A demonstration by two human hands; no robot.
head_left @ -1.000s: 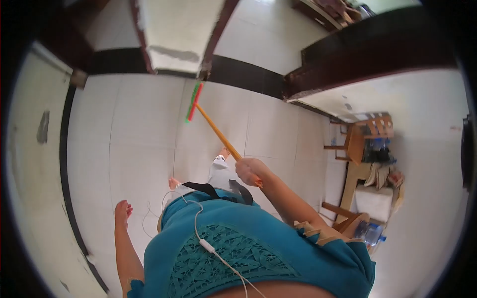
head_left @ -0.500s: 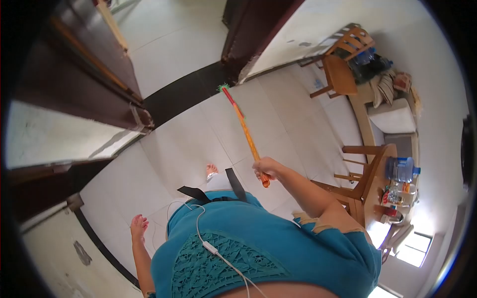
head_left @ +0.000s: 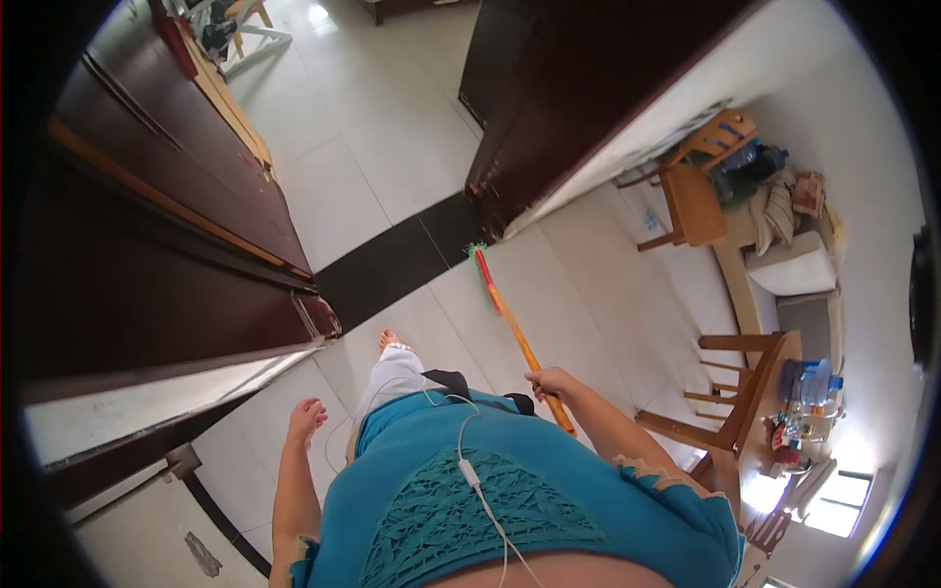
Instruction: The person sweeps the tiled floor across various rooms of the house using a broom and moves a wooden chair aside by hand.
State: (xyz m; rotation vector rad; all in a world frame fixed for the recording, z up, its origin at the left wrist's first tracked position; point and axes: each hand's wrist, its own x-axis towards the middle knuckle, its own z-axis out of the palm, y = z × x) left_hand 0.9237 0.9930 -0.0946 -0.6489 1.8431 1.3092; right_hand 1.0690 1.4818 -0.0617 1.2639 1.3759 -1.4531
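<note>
My right hand is closed around the orange-brown handle of a broom, near its upper end. The broom slants away from me, and its red head with green bristles is at the floor beside the dark doorway strip. My left hand hangs at my left side, holding nothing, its fingers loosely bent and apart. One bare foot shows below a white trouser leg, near the doorway. A white cable runs down over my teal top.
Dark door frames stand left and right of a black threshold. On the right are a wooden chair, a table with bottles, and a bench with cushions. A white stand is in the room beyond.
My view has turned and moved nearer the doorway. The broom head has swung to the right side of the threshold, with my right hand still gripping the handle. My left hand stays empty.
</note>
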